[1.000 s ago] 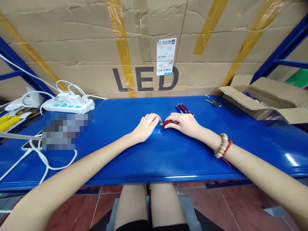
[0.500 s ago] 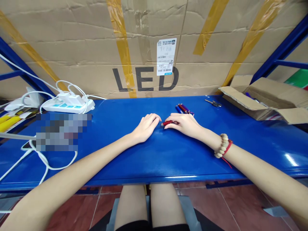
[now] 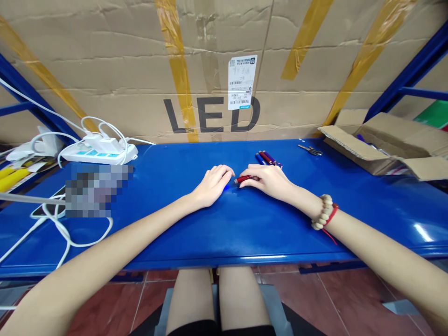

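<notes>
the right hand (image 3: 271, 181) pins a red pen (image 3: 244, 178) flat on the blue tabletop (image 3: 245, 224), fingers closed over its rear end. the left hand (image 3: 212, 184) rests palm-down at the pen's 9 o'clock, fingers loosely curled, holding nothing, its tips just beside the pen's tip. judging by this, one pen is in hand and three more pens (image 3: 268, 158) lie untouched at 1 o'clock. two keys (image 3: 310, 149) lie farther right, beside one open box (image 3: 385, 144).

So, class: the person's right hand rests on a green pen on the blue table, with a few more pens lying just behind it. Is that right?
Not quite. The head view shows the pen under the right hand is red, not green. The rest holds: it lies on the blue table, with more pens just behind.
</notes>
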`<state>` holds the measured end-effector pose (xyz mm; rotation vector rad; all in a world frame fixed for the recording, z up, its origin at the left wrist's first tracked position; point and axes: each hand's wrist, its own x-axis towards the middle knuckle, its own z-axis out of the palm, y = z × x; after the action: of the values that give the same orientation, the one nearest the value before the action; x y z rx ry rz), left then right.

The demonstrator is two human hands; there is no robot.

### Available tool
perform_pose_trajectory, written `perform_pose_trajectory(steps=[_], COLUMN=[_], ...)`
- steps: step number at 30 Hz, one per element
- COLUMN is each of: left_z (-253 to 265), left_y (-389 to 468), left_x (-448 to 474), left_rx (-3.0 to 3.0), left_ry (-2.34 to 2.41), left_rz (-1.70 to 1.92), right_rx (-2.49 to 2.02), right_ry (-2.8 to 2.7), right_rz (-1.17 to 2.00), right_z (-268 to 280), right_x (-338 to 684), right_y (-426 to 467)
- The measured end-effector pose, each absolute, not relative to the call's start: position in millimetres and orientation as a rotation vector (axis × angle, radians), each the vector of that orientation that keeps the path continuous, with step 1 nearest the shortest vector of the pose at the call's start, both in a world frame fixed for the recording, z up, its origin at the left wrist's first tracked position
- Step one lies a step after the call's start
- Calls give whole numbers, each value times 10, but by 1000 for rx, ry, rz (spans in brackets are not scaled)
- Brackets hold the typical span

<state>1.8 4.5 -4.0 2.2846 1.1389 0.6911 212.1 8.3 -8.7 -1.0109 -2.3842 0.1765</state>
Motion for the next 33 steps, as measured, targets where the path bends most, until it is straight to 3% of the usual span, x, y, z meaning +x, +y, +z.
perform_pose_trajectory(steps=[33], left_z=[-58], left_y=[52], left_x=[5], left_rx=[2265], left_ry=[1146], left_rz=[698], right_rx=[-1040], right_ry=[-2382], right_rz=[186], right_z=[-106], right_x=[2120], right_y=[80])
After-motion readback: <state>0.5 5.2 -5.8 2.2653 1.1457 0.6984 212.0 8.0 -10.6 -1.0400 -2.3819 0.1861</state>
